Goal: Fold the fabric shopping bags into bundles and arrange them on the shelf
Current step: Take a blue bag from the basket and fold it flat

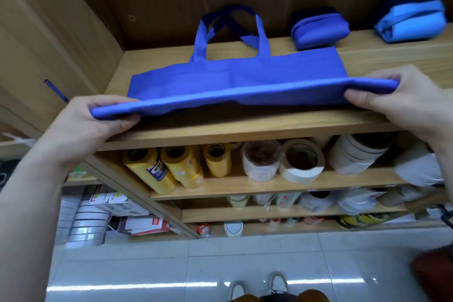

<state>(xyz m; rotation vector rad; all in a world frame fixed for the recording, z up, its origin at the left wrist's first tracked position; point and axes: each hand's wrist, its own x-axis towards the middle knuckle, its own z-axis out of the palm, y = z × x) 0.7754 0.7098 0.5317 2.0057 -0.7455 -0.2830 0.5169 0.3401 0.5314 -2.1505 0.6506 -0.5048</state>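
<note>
On the top shelf [367, 56], blue fabric bag [235, 81] lies flat; left hand [98, 120] and right hand [402, 100] pinch its near fold's ends. Judged light, limp, best held at corners.

Matt blue cloth bag [235, 76], pale grained wood shelf [367, 56], glossy tiled floor [245, 265]
</note>
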